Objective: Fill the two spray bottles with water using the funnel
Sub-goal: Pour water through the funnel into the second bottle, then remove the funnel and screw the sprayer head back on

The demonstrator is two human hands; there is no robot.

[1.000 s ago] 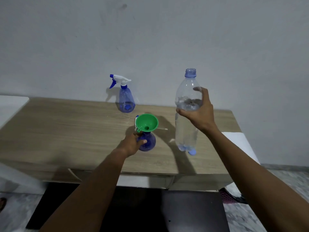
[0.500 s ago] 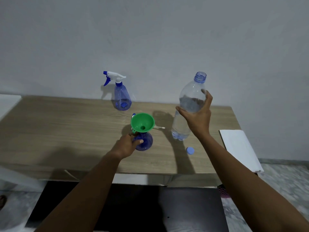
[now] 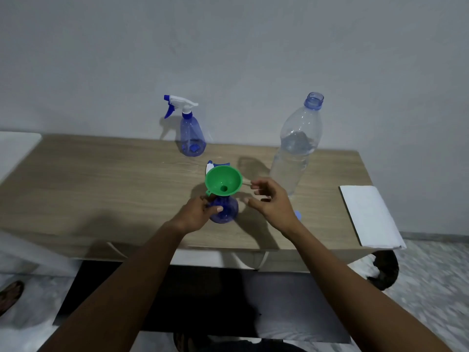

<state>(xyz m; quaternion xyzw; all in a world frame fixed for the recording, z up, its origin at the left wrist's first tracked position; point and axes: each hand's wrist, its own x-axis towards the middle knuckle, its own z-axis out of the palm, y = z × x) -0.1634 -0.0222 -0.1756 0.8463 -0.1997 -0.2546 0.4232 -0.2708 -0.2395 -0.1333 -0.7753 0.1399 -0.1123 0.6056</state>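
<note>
The left grip (image 3: 196,214) curls its fingers round the neck of the near spray bottle (image 3: 227,212), which stands on the counter (image 3: 101,186) with the green funnel (image 3: 223,180) seated in its mouth. The right grip (image 3: 272,204) hovers just right of the funnel, fingers loosely spread, holding nothing. Behind it the uncapped water bottle (image 3: 295,153) stands upright, and the second spray bottle (image 3: 191,138) stands by the wall.
</note>
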